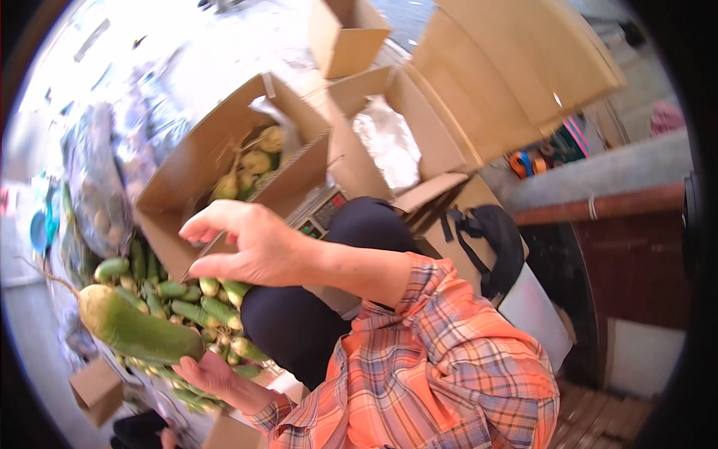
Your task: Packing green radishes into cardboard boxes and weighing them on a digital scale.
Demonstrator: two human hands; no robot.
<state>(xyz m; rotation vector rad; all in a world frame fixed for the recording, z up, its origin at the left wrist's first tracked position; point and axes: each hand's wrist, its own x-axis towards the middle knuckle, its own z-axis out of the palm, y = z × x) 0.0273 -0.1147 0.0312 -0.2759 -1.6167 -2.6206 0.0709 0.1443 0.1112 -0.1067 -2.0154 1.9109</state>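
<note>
A large green radish [142,325] with a pale end and a long thin root is held at its green end by my left hand [211,376], over the heap at the lower left. The fingers under that end are partly hidden. My right hand [250,241] is raised above it, thumb and fingers apart and nothing between them, close to the near wall of an open cardboard box [170,198]. Several radishes [258,161] lie inside this box. Below my hands spreads a heap of smaller green radishes [198,313].
A digital scale [318,217] sits between the box and my knee. Another open box [441,138] holds a white plastic liner [387,146]. Filled clear bags [101,179] stand at the left. A black strapped bag [499,243] lies to my right. Another person's hand [168,438] shows at the bottom left.
</note>
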